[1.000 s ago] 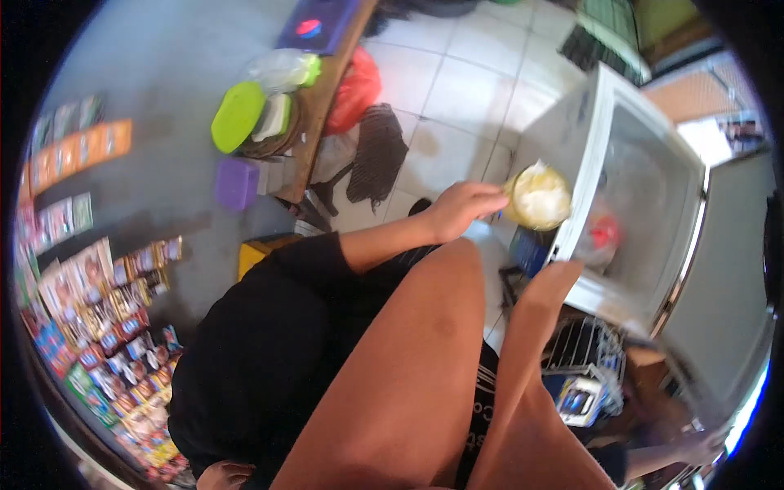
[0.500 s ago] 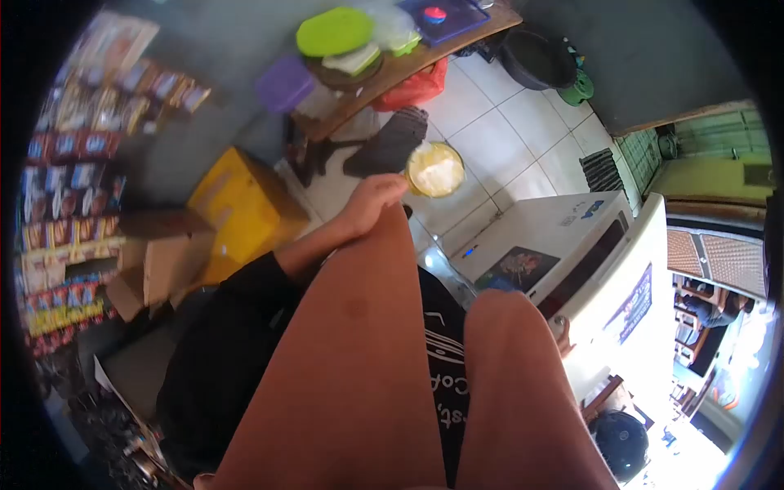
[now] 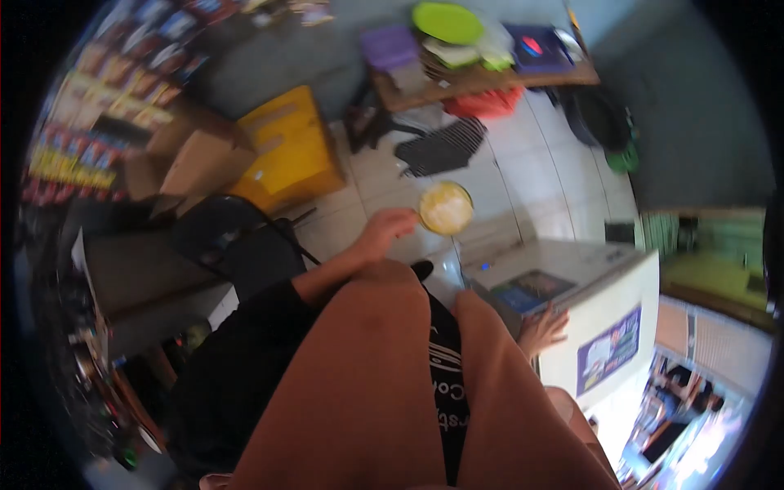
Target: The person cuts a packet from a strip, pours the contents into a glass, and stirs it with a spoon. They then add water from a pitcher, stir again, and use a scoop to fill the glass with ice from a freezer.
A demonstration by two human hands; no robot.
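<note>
My left hand point(image 3: 387, 232) reaches forward at the centre of the view, its fingers closed at the near side of a round cup point(image 3: 447, 208). Something pale yellow and white fills the cup; I cannot make out a handle. On the right, my right hand point(image 3: 545, 331) lies with fingers spread on the upper edge of the white refrigerator point(image 3: 618, 286), whose door is closed. Two bare limbs rise from the bottom edge in front of my black shirt point(image 3: 445, 384) and hide part of my right arm.
A yellow box point(image 3: 294, 155) and a cardboard box point(image 3: 200, 163) stand at left, near hanging sachets point(image 3: 122, 90). Ahead is a wooden bench point(image 3: 416, 96) with plastic containers. A striped cloth point(image 3: 445, 147) lies on the tiled floor point(image 3: 531, 175). A chair point(image 3: 261, 253) stands by my left arm.
The refrigerator door stood ajar and is now closed, with my right hand laid on it. My view has swung left and the room appears shifted. The cup stays at my left hand.
</note>
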